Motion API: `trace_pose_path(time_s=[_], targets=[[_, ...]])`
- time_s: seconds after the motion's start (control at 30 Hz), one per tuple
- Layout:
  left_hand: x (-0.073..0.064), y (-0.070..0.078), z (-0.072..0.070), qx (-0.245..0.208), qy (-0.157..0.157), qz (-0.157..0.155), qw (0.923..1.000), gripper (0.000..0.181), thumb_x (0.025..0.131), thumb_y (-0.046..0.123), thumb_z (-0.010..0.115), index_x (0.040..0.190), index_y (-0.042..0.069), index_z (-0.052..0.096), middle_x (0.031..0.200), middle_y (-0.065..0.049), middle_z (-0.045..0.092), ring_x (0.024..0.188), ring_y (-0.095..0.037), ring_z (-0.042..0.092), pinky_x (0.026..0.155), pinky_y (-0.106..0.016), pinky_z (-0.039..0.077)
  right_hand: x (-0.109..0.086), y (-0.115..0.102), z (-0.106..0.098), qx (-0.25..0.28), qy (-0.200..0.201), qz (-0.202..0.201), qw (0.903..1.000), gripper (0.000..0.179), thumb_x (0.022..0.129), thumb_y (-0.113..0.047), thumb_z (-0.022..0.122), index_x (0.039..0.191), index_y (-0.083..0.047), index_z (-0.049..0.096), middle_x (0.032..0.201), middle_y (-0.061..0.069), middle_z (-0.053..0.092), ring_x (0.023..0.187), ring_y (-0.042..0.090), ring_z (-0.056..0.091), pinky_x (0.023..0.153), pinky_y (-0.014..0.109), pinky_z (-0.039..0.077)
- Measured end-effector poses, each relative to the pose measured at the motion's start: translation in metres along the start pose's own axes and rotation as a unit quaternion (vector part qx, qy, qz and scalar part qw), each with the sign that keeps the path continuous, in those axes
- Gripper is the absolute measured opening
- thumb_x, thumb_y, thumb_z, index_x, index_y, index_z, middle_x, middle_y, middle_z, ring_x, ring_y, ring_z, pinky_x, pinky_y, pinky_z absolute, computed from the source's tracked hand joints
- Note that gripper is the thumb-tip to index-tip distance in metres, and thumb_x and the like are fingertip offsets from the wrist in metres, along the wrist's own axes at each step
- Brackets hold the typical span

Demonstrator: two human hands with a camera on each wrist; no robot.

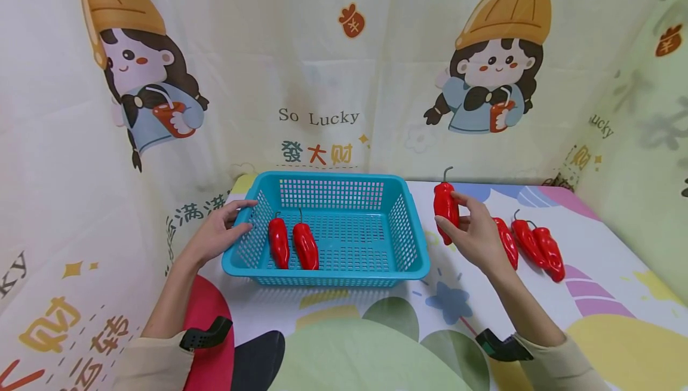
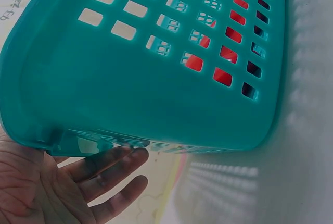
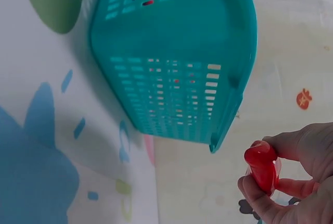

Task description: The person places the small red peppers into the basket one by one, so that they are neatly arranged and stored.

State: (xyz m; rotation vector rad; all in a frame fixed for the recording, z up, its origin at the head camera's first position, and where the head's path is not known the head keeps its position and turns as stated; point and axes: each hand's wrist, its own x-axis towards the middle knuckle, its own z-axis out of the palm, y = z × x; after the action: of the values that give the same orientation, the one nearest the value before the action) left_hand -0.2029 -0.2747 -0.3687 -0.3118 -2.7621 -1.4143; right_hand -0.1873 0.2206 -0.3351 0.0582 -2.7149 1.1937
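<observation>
In the head view, my right hand (image 1: 475, 233) pinches a red chili pepper (image 1: 445, 205) between thumb and fingers, its stem pointing up. It holds the pepper above the table, just right of a blue-green plastic basket (image 1: 326, 274). The right wrist view shows the pepper's rounded end (image 3: 261, 157) among the fingers. Two red peppers (image 1: 305, 246) lie side by side in the left part of the basket. My left hand (image 1: 219, 231) holds the basket's left rim, with thumb and forefinger over it; several of its fingers (image 2: 117, 172) show outside the wall.
To the right of my right hand, three red peppers (image 1: 549, 254) lie on the patterned tablecloth (image 1: 344, 343), one partly hidden by the hand. A printed curtain (image 1: 376, 68) stands behind the table and along both sides.
</observation>
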Motion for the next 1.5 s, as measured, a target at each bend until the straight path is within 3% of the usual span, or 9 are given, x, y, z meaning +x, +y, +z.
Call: trace_pose_path(time_s=[0.87,1.5], targets=[[0.002,-0.002,0.001,0.014,0.005,0.007,0.9999,0.058,0.097,0.010,0.066,0.151,0.005,0.046,0.143,-0.029,0.052,0.115,-0.044,0.061,0.082,-0.043,0.062,0.003,-0.038,0.024,0.059,-0.006,-0.038,0.9975,0.086,0.088,-0.018,0.080,0.158,-0.010,0.031,0.155,0.020,0.039,0.123,0.044,0.057,0.084,0.053,0.059],[0.000,-0.001,0.001,0.012,0.004,-0.002,0.9999,0.059,0.096,0.010,0.066,0.152,0.004,0.045,0.141,-0.030,0.053,0.112,-0.043,0.063,0.080,-0.043,0.062,0.006,-0.059,0.058,0.069,-0.033,-0.062,0.9951,0.084,0.087,-0.017,0.082,0.156,-0.010,0.036,0.150,0.018,0.044,0.118,0.041,0.062,0.081,0.051,0.061]])
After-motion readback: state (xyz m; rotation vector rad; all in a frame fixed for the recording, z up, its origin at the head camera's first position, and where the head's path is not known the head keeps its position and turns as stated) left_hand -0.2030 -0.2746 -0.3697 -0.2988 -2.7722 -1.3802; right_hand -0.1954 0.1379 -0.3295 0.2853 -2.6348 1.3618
